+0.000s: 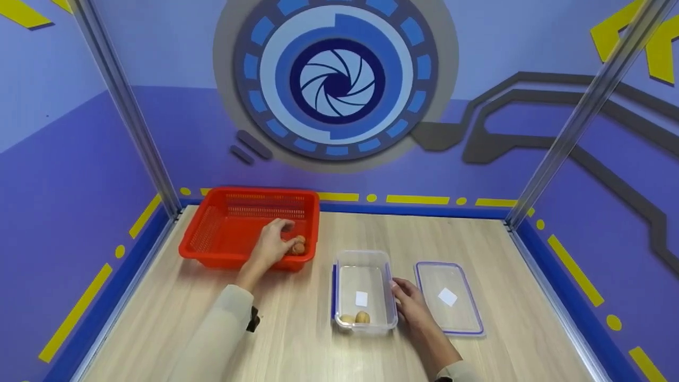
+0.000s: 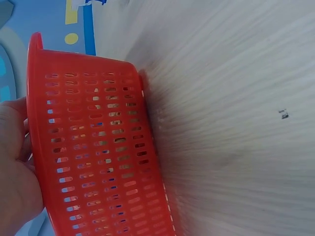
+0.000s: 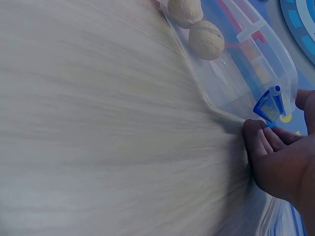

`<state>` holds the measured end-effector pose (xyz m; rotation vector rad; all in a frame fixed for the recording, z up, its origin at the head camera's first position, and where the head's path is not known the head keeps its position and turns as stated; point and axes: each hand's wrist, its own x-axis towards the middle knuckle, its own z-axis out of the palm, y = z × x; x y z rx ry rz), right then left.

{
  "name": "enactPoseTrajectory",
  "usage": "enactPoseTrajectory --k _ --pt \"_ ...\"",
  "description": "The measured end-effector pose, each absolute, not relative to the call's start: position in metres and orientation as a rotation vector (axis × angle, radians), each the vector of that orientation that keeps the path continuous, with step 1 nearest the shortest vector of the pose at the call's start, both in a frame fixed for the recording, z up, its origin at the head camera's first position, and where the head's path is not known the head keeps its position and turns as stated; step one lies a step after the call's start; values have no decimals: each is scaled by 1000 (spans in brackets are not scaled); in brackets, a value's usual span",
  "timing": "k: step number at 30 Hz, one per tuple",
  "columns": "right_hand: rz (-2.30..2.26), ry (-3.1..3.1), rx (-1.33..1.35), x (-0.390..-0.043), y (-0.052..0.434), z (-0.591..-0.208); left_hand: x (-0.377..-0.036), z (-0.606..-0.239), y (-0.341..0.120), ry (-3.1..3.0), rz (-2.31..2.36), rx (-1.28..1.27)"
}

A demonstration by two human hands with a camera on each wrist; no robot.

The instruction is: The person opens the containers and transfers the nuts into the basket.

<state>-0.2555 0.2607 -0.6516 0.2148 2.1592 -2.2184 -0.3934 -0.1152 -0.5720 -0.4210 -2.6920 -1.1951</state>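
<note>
My left hand reaches into the red basket, thumb and fingers curved with a gap between them. Its thumb tip is right at the walnuts in the basket's right front corner. In the left wrist view, the basket's slotted wall hides most of the fingers. My right hand holds the right side of a clear plastic container, thumb near the rim and fingers by a blue clip. Two walnuts lie in the container's near end.
A clear lid with a purple edge seal and a white label lies flat just right of the container. Purple wall panels and metal posts enclose the wooden table at the back and sides.
</note>
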Motion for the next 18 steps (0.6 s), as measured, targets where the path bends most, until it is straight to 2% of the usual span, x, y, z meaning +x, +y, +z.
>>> enactPoseTrajectory --k 8,18 --pt "-2210 2175 215 -256 261 -650 -383 -557 -105 -2669 -1200 -460" --pt "-2227 2156 225 -255 261 -652 -371 -532 -77 -2562 -1231 -636"
